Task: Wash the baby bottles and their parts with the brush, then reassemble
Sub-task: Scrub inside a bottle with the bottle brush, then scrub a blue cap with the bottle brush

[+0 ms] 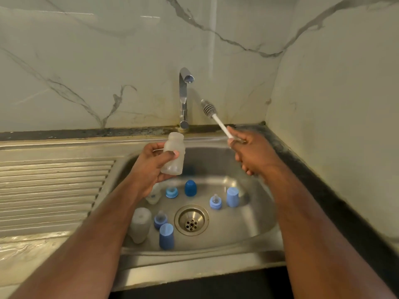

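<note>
Now, left to right:
Drainboard: the ribbed steel drainboard (54, 186) of the worktop is lying left of the basin.
Left hand: the left hand (151, 167) is gripping a frosted, translucent plastic baby bottle (173, 155), thumb curled across its front, holding it tilted above the steel sink (254, 225), its open mouth pointing up toward the chrome tap (184, 98).
Handling: the bottle is looking light and stiff, probably slippery once wet; gripping round the middle of the body seems safest, leaving the mouth free.
Count in the basin: two more frosted bottles are lying there, one partly hidden under the left wrist; three blue collars with clear teats and three blue caps are standing round the drain (191, 220).
Right hand: the right hand (248, 152) is pinching the white handle of a grey-headed bottle brush (208, 108), which is pointing up toward the tap, well apart from the held bottle.
</note>
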`<act>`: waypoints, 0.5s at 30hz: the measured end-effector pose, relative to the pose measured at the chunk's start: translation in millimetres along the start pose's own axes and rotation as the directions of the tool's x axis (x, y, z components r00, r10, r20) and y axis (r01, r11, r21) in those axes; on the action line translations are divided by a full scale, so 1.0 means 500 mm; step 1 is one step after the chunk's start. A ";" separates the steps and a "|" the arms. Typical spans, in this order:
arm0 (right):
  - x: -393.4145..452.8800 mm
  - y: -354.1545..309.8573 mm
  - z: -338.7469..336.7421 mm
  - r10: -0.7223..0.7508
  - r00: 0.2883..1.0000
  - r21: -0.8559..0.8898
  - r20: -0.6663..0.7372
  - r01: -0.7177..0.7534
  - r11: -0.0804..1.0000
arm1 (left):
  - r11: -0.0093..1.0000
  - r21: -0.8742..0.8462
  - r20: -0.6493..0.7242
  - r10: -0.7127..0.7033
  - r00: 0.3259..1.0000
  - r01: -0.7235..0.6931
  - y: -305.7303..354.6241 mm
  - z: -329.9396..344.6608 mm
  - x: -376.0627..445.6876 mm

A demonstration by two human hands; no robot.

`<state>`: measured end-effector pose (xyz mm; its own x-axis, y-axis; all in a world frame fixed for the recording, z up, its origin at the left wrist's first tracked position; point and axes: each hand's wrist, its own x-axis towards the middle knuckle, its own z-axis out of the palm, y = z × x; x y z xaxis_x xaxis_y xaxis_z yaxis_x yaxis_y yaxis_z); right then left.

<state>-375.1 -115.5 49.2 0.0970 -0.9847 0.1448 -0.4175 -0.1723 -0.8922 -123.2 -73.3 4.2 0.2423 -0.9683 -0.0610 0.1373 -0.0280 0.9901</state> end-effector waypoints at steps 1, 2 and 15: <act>0.002 0.005 -0.015 0.008 1.000 -0.012 0.003 -0.007 1.000 | 0.996 0.084 0.017 0.007 1.000 -0.008 0.000 0.009 -0.003; 0.000 0.014 -0.028 0.022 1.000 -0.022 0.001 -0.022 1.000 | 0.983 0.181 0.048 0.013 0.999 -0.021 -0.005 0.021 -0.008; 0.009 0.065 -0.041 0.058 0.998 -0.112 0.026 -0.055 0.992 | 0.373 0.860 0.426 -0.147 0.892 -0.349 -0.091 0.182 0.008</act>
<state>-406.8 -126.3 29.5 0.0962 -0.9921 0.0811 -0.5204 -0.1196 -0.8455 -215.9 -98.4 -29.8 -0.2135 -0.9659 -0.1465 -0.8589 0.1141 0.4994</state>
